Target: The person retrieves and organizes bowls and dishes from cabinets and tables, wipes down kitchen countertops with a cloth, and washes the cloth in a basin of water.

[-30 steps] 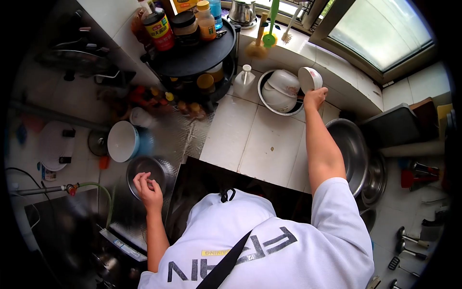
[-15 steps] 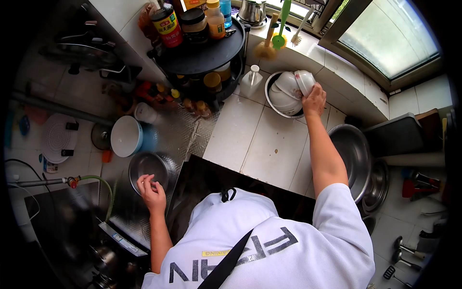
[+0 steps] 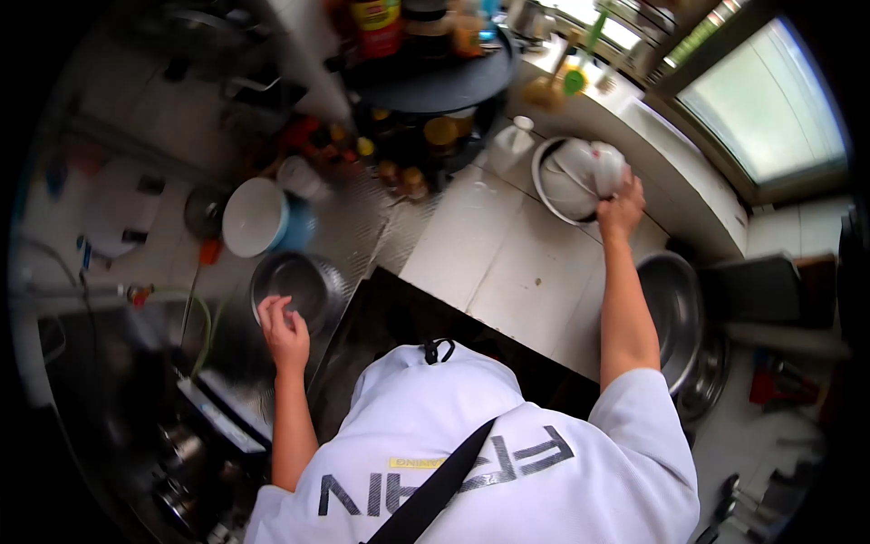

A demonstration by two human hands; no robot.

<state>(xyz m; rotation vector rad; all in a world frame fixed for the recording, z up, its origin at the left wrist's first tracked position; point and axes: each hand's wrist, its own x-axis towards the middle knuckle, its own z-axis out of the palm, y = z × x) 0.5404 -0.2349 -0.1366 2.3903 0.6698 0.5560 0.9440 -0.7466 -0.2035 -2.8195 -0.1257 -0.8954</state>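
My right hand point(image 3: 620, 210) reaches to the tiled counter, its fingers on the side of a white bowl point(image 3: 607, 167). That bowl leans on top of other white bowls point(image 3: 571, 172), which sit tilted together inside a round metal-rimmed basin point(image 3: 540, 184). Motion blur softens the fingertips. My left hand point(image 3: 285, 334) hovers at the near edge of a dark metal basin point(image 3: 294, 281), fingers loosely bent and apart, with nothing in them. Whether it touches the rim I cannot tell.
A white jug point(image 3: 512, 143) stands left of the bowls, beside a black tiered rack point(image 3: 435, 86) with bottles. A large metal basin point(image 3: 675, 304) lies near my right arm. A blue-and-white bowl point(image 3: 256, 218) is at left. Brushes hang near the window point(image 3: 757, 91).
The view has turned, shifting the counter rightward. The white bowl in my right hand has settled lower against the other bowls. My left hand stays by the metal basin, fingers slightly straighter.
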